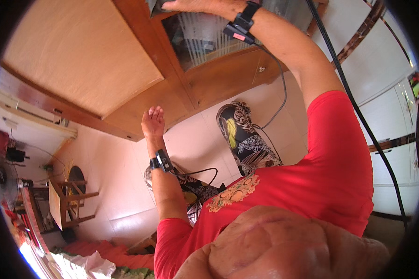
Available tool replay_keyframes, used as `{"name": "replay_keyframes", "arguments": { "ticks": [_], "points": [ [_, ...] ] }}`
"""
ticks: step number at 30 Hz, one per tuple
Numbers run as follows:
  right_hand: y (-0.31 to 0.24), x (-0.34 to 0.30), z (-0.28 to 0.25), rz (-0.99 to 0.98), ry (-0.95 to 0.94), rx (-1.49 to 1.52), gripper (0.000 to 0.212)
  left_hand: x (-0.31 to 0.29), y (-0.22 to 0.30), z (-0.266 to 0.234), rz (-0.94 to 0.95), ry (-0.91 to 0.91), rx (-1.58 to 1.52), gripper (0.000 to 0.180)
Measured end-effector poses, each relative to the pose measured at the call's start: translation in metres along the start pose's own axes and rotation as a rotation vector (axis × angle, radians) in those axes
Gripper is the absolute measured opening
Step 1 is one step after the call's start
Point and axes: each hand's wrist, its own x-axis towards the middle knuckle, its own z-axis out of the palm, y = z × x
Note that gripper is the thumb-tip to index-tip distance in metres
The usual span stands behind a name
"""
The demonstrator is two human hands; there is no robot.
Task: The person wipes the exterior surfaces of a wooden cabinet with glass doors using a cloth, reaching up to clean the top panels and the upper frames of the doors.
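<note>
At the top edge of the view, my right hand [193, 5] reaches up against the front of a wooden cabinet [177, 95]. Its fingers hold a dark grey piece that looks like cloth [156, 7], partly cut off by the picture's edge. Just below the cabinet's lower wooden part is my left hand [153, 122], raised, with loosely bent fingers and nothing in it. Each wrist bears a black strapped device with a cable. To the left of my right hand lies a plain wooden panel [79, 56]; below the hand is a striped glass pane [209, 39].
A small wooden stool [70, 200] lies on its side on the pale tiled floor [125, 186]. Red cloth [107, 253] and a white bag [86, 265] lie at lower left. White cupboards [381, 93] line the right side. A black cable [358, 111] hangs before them.
</note>
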Motion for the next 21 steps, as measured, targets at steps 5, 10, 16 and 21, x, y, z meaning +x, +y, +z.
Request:
{"name": "replay_keyframes", "arguments": {
  "ticks": [5,10,16,21],
  "points": [
    [-0.005,0.006,-0.008,-0.074,-0.046,-0.091,0.033,0.017,-0.002,-0.028,0.053,0.030,-0.010,0.032],
    [0.009,-0.011,-0.038,-0.306,-0.024,-0.175,0.027,0.008,-0.007,-0.007,-0.012,0.047,-0.016,0.034],
    [0.085,-0.052,-0.045,-0.366,-0.050,-0.424,0.020,0.000,-0.005,0.000,0.026,-0.108,-0.069,0.031],
    [0.098,-0.060,-0.061,-0.346,-0.119,-0.511,0.032,-0.027,0.006,0.022,0.042,-0.006,0.007,0.032]
  ]
}}
